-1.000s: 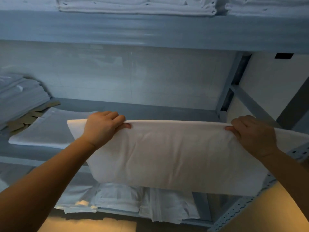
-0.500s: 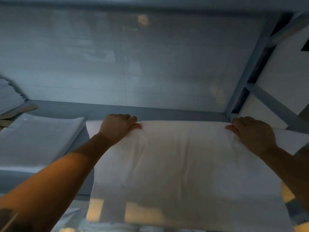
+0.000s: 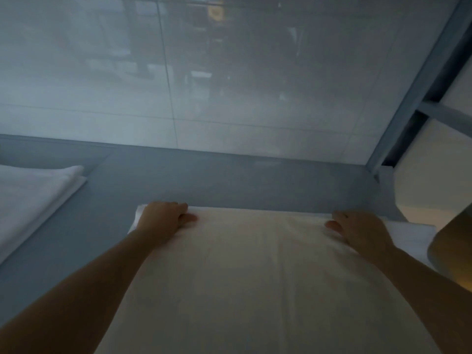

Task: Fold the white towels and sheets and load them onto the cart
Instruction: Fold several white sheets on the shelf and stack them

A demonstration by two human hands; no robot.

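Note:
A folded white sheet (image 3: 258, 272) lies flat across the grey-blue shelf (image 3: 229, 180), reaching from the bottom of the view to mid-shelf. My left hand (image 3: 163, 218) grips its far left corner, fingers curled over the far edge and thumb on top. At the far right corner my right hand (image 3: 357, 228) holds the same edge in the same way. Both forearms stretch forward over the sheet.
Another folded white sheet (image 3: 30, 198) lies on the shelf at the left. A glossy tiled wall (image 3: 204, 85) closes the back. A metal upright of the rack (image 3: 421, 85) rises at the right, with a pale wall beyond it.
The sheet went from hanging in front of the shelf to lying flat on it, pushed deeper in. Both hands moved forward with it, and the view closed in on the shelf.

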